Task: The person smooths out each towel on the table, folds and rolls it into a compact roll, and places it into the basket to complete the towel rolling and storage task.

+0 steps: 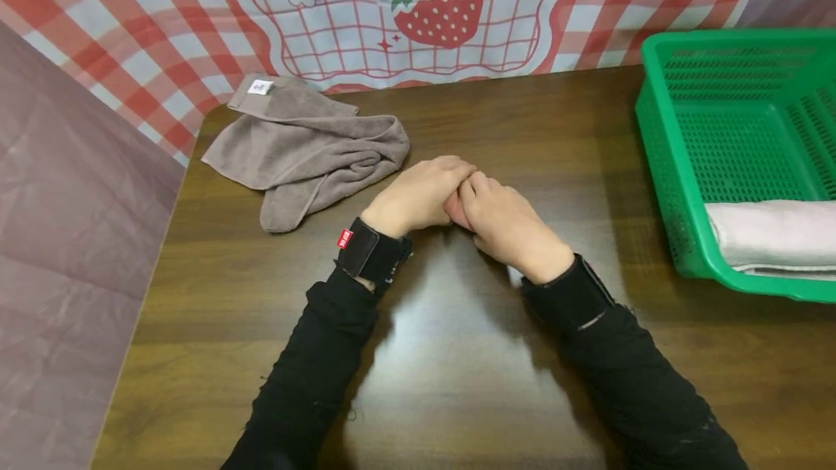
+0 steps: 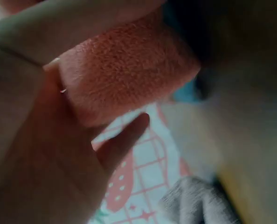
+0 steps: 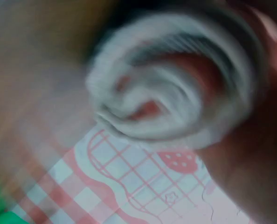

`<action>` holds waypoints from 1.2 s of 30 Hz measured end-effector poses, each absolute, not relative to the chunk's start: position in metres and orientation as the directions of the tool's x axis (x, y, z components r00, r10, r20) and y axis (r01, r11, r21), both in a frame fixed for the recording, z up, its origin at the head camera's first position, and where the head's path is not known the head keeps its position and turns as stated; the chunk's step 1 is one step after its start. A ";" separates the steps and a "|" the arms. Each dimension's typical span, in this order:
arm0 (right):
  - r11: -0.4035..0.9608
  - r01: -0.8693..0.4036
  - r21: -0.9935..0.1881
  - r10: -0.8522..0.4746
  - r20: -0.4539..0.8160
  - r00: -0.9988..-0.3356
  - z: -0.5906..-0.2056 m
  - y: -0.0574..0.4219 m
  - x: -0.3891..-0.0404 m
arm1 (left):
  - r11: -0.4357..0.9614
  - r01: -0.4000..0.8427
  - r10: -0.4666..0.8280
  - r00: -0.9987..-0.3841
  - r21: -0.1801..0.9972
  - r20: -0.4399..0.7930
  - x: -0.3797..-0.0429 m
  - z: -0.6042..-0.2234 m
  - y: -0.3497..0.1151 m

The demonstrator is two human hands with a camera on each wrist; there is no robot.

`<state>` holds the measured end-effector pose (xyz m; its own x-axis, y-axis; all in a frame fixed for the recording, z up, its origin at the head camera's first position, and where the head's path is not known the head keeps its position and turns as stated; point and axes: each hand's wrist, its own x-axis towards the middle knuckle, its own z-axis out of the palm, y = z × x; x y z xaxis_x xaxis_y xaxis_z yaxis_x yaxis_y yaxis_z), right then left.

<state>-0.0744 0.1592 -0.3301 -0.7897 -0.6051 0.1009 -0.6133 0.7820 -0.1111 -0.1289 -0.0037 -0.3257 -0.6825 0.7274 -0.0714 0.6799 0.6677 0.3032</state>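
Over the middle of the table, my left hand (image 1: 423, 193) and right hand (image 1: 512, 227) meet at the fingers. Between them they grip a small rolled towel, almost wholly hidden under the hands in the head view. The left wrist view shows the towel's fuzzy coral side (image 2: 129, 70), with fingers around it. Seen from the right wrist, the towel's end (image 3: 176, 100) is a blurred spiral of pale edges with coral inside. A crumpled grey-brown towel (image 1: 313, 143) with a white label lies just left of my left hand.
At the right stands a green plastic basket (image 1: 679, 165) with a folded pale pink towel (image 1: 777, 234) inside. A red checked cloth (image 1: 601, 13) with a strawberry print hangs behind the wooden table (image 1: 444, 397). The table's left edge borders a pinkish drape (image 1: 72, 252).
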 end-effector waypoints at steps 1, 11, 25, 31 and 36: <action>0.759 -0.631 -0.159 -0.631 0.058 -0.774 -0.328 0.161 -0.074 | 0.683 0.661 0.714 -0.693 0.310 -0.096 -0.128 -0.327 -0.003; 0.725 -0.380 -0.574 -0.554 -0.159 -0.817 -0.310 0.195 -0.091 | 0.780 0.568 0.622 -0.751 0.264 -0.222 -0.124 -0.336 0.006; 0.800 -0.522 -0.296 -0.572 -0.118 -0.811 -0.330 0.192 -0.092 | 0.826 0.480 0.548 -0.806 0.296 -0.223 -0.122 -0.343 0.009; 0.814 -0.493 -0.306 -0.557 -0.174 -0.812 -0.336 0.188 -0.092 | 0.852 0.480 0.518 -0.831 0.210 -0.204 -0.111 -0.348 0.010; 0.857 -0.470 -0.214 -0.500 -0.121 -0.857 -0.340 0.185 -0.091 | 0.852 0.491 0.520 -0.834 0.184 -0.186 -0.111 -0.348 0.015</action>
